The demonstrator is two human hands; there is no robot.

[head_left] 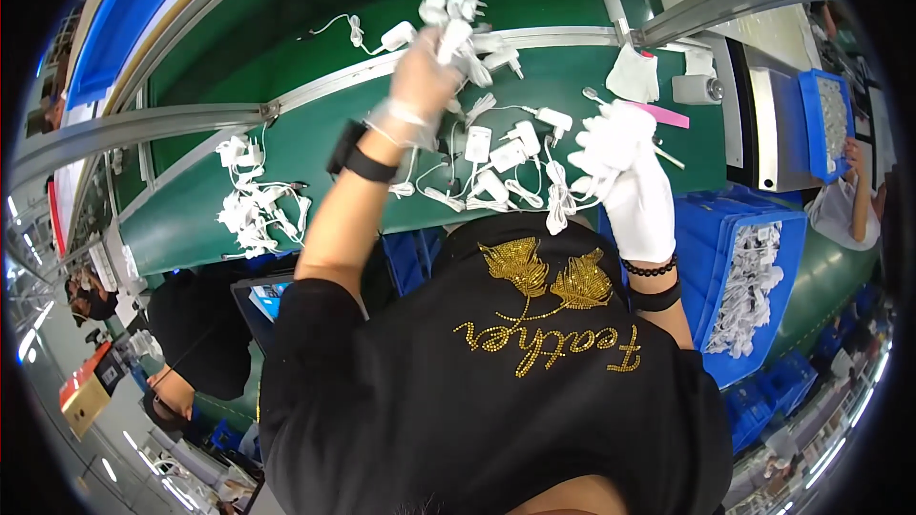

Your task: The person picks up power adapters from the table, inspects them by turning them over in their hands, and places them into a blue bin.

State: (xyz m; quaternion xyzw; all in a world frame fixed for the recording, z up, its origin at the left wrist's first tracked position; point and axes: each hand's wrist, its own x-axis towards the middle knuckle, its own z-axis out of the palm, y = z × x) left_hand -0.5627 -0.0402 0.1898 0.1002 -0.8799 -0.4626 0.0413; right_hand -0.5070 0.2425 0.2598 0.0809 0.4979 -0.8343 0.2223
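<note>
My left hand (pixel 425 84), in a thin translucent glove, reaches across the far side of the green bench. It is blurred, with its fingers closed round a white power adapter (pixel 455 41); more adapters (pixel 452 8) crowd just beyond it. My right hand (pixel 625 154) wears a white cloth glove and is curled near the bench's right part. From its outer side sticks out a thin pale rod (pixel 669 154), pen-like. Beside its fingertips lies a bundled white cable (pixel 558 193). Several adapters with coiled cables (pixel 491 186) are spread between my hands.
A tangled heap of white adapters (pixel 253 215) sits at the bench's left. On the right are a white cloth glove (pixel 634 74), a pink strip (pixel 665 115) and a blue crate (pixel 788 310) of white adapters. A metal frame bar (pixel 143 136) crosses at left. Other people work nearby.
</note>
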